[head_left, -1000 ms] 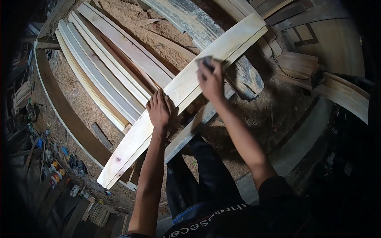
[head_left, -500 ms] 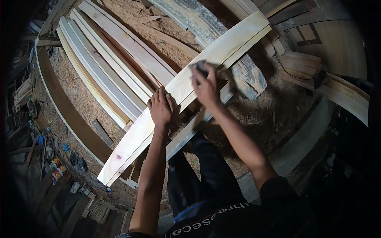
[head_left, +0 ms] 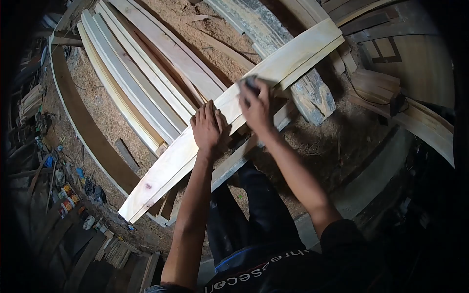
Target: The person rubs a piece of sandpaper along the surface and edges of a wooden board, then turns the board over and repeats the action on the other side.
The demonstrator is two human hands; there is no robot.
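A long pale wooden plank (head_left: 168,165) with a stepped groove along its near side lies diagonally in front of me. My left hand (head_left: 209,128) rests flat on its middle, fingers stretched out, pressing on the wood. My right hand (head_left: 257,108) is closed around a small dark block (head_left: 250,82) that looks like a sanding block, held against the plank's upper face. Motion blurs the block, and the fingers partly cover it.
Several moulded wooden strips (head_left: 141,80) lie side by side beyond the plank. A weathered beam (head_left: 312,95) passes under the plank. Wood shavings (head_left: 105,105) cover the ground. More boards (head_left: 376,85) stand at the right, with clutter at the left.
My view has shifted slightly, so the plank and strips appear a little further right. My right hand remains on the block at the plank, and my left hand stays flat on the wood.
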